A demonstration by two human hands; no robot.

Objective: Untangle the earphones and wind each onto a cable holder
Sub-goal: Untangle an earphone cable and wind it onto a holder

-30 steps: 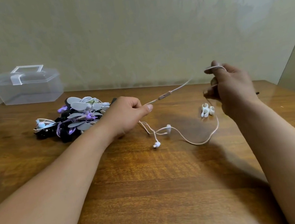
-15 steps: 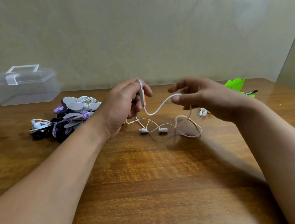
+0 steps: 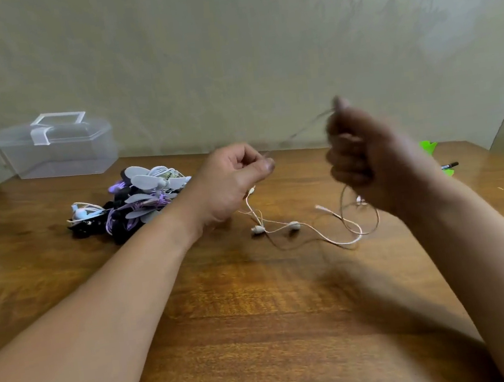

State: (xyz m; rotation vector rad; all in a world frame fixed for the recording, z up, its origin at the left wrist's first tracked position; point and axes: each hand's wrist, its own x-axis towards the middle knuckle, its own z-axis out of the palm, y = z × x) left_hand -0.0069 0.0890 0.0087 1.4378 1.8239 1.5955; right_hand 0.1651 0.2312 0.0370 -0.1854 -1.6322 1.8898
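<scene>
One thin, looped earphone cable (image 3: 350, 241) between left hand (image 3: 230, 184) and right hand (image 3: 364, 158)

Near the middle of the frame, the left hand (image 3: 228, 187) is pinching a thin white earphone cable (image 3: 346, 242) between thumb and forefinger. To its right, the right hand (image 3: 367, 157) is blurred, its fingers curling round the same cable. The rest of the cable is lying in loops on the wooden table (image 3: 261, 332) below the hands, with two earbuds (image 3: 258, 229) resting there. At centre left a pile of holders and earphones (image 3: 141, 201) is sitting, and a clear plastic box (image 3: 61, 150) is standing at upper left.
</scene>
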